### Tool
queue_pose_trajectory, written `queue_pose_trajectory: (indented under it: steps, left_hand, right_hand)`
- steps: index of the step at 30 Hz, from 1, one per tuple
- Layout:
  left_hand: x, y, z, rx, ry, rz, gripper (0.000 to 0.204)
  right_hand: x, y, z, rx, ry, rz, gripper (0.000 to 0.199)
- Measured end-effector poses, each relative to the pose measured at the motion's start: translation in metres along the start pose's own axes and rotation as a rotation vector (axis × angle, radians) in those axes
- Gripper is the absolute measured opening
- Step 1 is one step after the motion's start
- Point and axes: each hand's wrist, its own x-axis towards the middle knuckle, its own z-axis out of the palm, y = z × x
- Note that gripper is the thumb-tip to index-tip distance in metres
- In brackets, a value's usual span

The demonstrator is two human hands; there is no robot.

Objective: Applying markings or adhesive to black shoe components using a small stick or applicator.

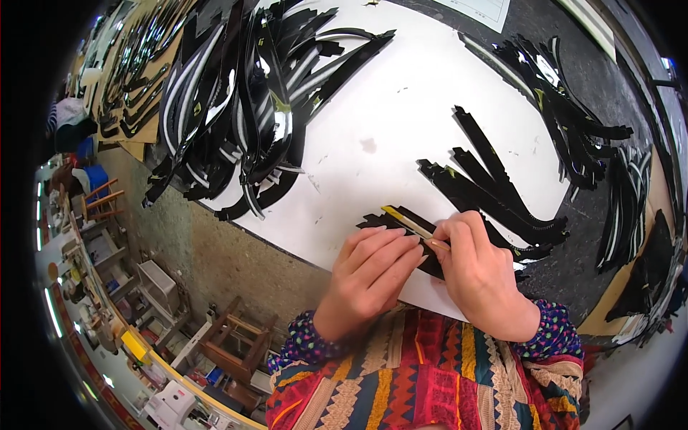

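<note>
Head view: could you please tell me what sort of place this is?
Probably a small workshop: heaps of black cut strips cover a white work surface, and a wooden stool stands on the cluttered floor.

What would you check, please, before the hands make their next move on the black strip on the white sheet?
1. Left hand pressing flat on the black strip: ok.
2. Right hand gripping the thin yellow-tipped tool over the strip: ok.
3. Strip lying wholly on the white sheet: ok.
4. Left fingertips apart from the tool's working end: cannot tell, they lie very close.
5. Small stack of black strips apart from the worked piece: not ok, it touches or overlaps it.
6. Large heap of black pieces away from both hands: ok.
</note>
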Motion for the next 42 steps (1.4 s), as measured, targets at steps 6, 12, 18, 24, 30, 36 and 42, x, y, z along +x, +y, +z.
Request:
queue_pose_trajectory:
  steps: [6, 12, 18, 24, 30, 36, 42]
  left_hand:
    - [0.018, 0.005, -0.008, 0.031, -0.059, -0.003, 0.026]
    - [0.042, -0.002, 0.007, 0.163, -0.160, -0.140, 0.037]
    - [0.060, -0.015, 0.012, 0.278, -0.087, -0.134, 0.038]
    - [0.055, -0.012, 0.008, 0.152, -0.021, -0.254, 0.036]
    - [0.032, -0.003, 0.009, 0.194, -0.002, -0.202, 0.031]
    - [0.012, 0.008, 0.010, 0.310, -0.008, -0.221, 0.034]
    - [0.004, 0.013, 0.008, 0.353, -0.041, -0.233, 0.038]
  right_hand:
    - [0.002, 0.012, -0.026, 0.212, 0.147, 0.054, 0.018]
    - [0.005, 0.045, -0.033, 0.411, 0.214, 0.201, 0.011]
    - [0.009, 0.052, -0.022, 0.504, 0.258, 0.268, 0.009]
    - [0.006, 0.050, -0.018, 0.429, 0.311, 0.254, 0.009]
    - [0.005, 0.055, -0.018, 0.468, 0.306, 0.243, 0.010]
    - [0.001, 0.035, -0.034, 0.638, 0.188, 0.174, 0.020]
    - [0.003, 0.037, -0.020, 0.583, 0.050, 0.161, 0.020]
